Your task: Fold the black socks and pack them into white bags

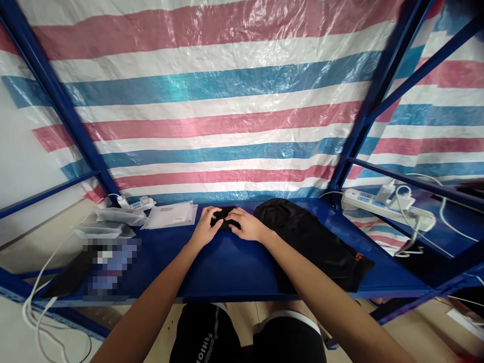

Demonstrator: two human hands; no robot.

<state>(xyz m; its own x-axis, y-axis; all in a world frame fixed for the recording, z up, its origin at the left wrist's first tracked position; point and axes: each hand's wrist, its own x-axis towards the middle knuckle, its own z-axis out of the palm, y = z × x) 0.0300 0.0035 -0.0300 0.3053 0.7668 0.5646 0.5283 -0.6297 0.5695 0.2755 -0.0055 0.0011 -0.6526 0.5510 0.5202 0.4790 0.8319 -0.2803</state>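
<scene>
Both my hands rest on a small black folded piece of fabric lying on the blue shelf near its back edge. My left hand presses on its left side with fingers curled over it. My right hand covers its right side, fingers bent and pinching the cloth. Most of the small black piece is hidden under my fingers. A larger black garment lies spread to the right of my right forearm, touching it.
Clear plastic bags and a white paper packet lie at the back left. A white power strip with plugs and cables sits on the right-hand shelf. Blue frame posts flank the shelf; a striped tarp hangs behind. White cables dangle at left.
</scene>
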